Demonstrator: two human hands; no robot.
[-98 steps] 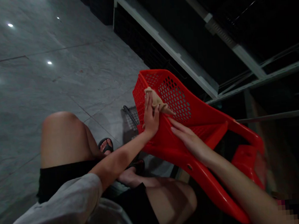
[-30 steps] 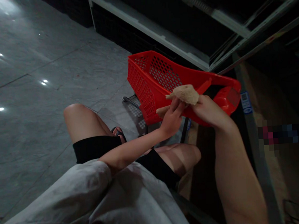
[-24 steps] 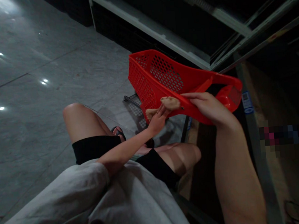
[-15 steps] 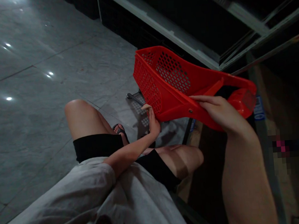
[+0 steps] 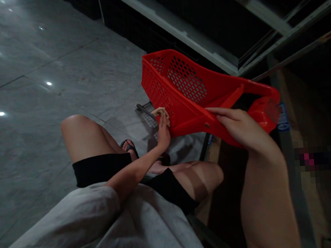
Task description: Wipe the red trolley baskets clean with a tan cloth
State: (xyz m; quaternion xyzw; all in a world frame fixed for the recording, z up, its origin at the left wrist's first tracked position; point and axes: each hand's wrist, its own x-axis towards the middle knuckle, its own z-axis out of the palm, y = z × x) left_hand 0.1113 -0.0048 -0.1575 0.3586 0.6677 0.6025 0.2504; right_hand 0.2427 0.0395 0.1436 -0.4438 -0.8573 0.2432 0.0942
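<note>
Head view, closest in: the person sits in a pale shirt (image 5: 84, 218) and dark shorts (image 5: 100, 166), knees spread, both arms reaching out to a small red cart (image 5: 190, 122) just beyond the legs. The left hand (image 5: 163, 133) has its fingers nearly straight, holding a tan cloth (image 5: 161, 110) pinned against the lower part of the cart's holed near side. The right hand (image 5: 234, 120) grips the near rim, further toward the handle end; its thumb I can't make out. From where I stand, the step in hand looks like wiping that outer side, with the right hand there to steady it. The next move seems to call for even pressure across the holes, the cloth kept spread under the fingers so it doesn't bunch or snag. A metal leg (image 5: 145, 111) juts out below, close to the cloth. Beyond lie the grey floor (image 5: 37, 134) and, farthest off, a white-edged shelf (image 5: 182, 33).
</note>
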